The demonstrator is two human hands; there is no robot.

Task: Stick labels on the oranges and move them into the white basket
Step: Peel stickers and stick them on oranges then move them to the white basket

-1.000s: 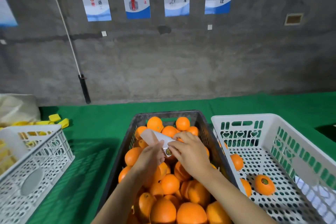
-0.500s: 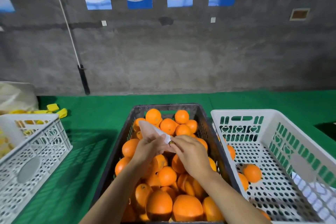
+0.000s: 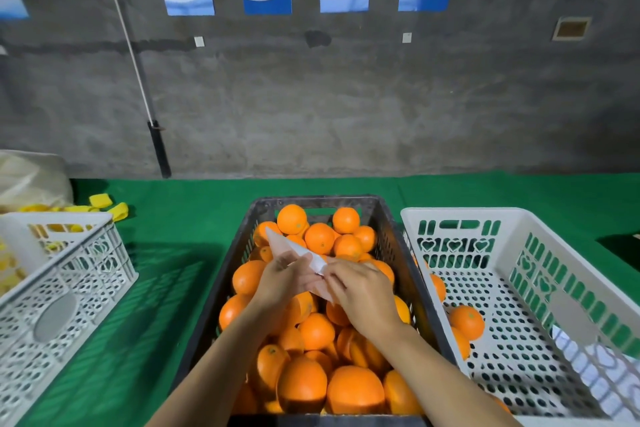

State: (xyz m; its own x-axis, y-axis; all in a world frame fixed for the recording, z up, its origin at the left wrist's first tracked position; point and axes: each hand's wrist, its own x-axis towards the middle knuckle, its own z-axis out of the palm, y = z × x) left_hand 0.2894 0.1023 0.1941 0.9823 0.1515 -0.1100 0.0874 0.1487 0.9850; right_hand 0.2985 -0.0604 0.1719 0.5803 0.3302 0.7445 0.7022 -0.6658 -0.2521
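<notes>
Right over the dark crate [image 3: 408, 253] of unlabelled oranges [image 3: 318, 237], both hands meet on a white label sheet [image 3: 294, 251]. The left hand [image 3: 284, 282] has its fingers curled round the sheet from below and holds it tilted, its far corner pointing away toward the back of the crate. The right hand [image 3: 360, 291] pinches at the sheet's near edge with fingertips bent in; whether a label is already between them is too small to tell. The crate sits in the middle of the green worktop [image 3: 187, 218], heaped nearly to its rim. Just beside it on the right, touching or nearly so, stands the white basket [image 3: 460, 215], with a few oranges [image 3: 465, 322] lying on its perforated floor along the left wall. On the left, well apart from the crate, is another white crate [image 3: 69, 274], with yellow pieces [image 3: 107, 206] behind it.
</notes>
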